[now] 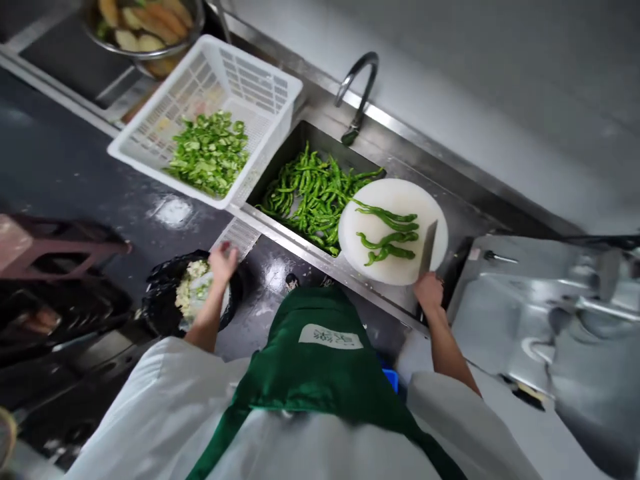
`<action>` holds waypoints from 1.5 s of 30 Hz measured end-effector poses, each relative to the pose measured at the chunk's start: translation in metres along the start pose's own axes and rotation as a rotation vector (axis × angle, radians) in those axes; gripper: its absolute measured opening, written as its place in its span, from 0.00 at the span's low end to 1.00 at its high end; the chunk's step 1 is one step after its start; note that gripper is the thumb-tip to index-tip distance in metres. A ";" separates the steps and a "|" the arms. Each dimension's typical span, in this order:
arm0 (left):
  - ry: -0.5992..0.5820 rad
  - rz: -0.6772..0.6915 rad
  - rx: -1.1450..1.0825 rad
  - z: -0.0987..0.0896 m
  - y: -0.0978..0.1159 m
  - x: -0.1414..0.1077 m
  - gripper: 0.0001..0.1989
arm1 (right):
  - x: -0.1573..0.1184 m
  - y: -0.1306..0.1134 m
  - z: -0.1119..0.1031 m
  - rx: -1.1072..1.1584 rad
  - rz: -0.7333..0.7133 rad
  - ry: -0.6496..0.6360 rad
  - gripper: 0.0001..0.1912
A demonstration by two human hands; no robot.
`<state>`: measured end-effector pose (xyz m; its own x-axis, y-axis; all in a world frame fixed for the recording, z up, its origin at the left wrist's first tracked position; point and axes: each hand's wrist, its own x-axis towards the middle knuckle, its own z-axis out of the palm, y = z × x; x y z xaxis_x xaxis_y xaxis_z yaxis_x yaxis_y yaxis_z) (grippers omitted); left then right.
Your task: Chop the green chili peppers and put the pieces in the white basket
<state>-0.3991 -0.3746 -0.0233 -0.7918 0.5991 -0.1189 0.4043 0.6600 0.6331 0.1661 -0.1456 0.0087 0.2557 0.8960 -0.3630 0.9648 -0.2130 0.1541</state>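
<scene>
My right hand [429,291] grips the handle of a kitchen knife [429,248], its wide blade lying over the right side of a round white cutting board [395,272]. Several whole green chili peppers [387,253] lie left of the blade, roughly side by side. Away to the left, my left hand [223,262] hangs over a black-lined trash bin [159,293], fingers apart and nothing visible in them. Pale scraps [193,283] fill part of the bin. Many more green chili peppers [315,190] are heaped in the sink beside the board.
A white plastic basket [265,93] with chopped green peppers [213,153] stands left of the sink. Behind the sink rises a curved faucet [373,67]. A metal bowl [195,40] of vegetables is at the upper left, and metal equipment [500,320] stands at right.
</scene>
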 end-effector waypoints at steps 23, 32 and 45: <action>-0.725 1.271 0.645 0.323 0.368 -0.126 0.39 | 0.045 0.015 -0.048 0.198 -0.385 -0.164 0.24; -0.604 1.006 0.715 0.350 0.401 -0.095 0.55 | 0.048 0.057 -0.045 0.238 -0.294 -0.212 0.21; -0.796 1.260 0.757 0.337 0.392 -0.120 0.57 | 0.033 0.088 -0.012 0.601 -0.241 -0.195 0.15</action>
<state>0.0083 -0.0349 -0.0182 0.4971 0.7983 -0.3400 0.8674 -0.4682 0.1687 0.2586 -0.1297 0.0213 -0.0191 0.8708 -0.4913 0.8478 -0.2464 -0.4697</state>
